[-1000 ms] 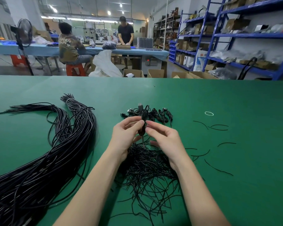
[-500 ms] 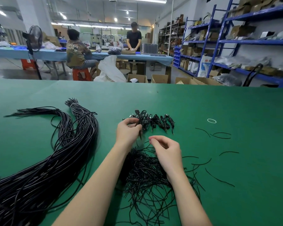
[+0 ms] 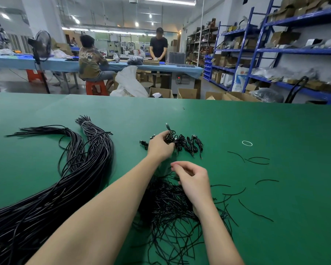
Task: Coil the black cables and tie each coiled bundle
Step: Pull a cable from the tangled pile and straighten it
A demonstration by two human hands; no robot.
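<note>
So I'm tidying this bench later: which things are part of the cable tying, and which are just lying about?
Part of the job:
- long cables
- coiled bundles, gripped by the left hand
- pile of ties beneath the right hand

Lying about:
- white ring
- stray ties
- fan

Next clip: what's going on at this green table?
A person is bundling black cables on a green table. The left hand reaches forward and grips a coiled cable at the row of finished coiled bundles. The right hand hovers with curled fingers over the heap of short black ties, though whether it pinches one cannot be told. A big sheaf of uncoiled cables lies to the left, and loose ties and a small white ring lie to the right.
</note>
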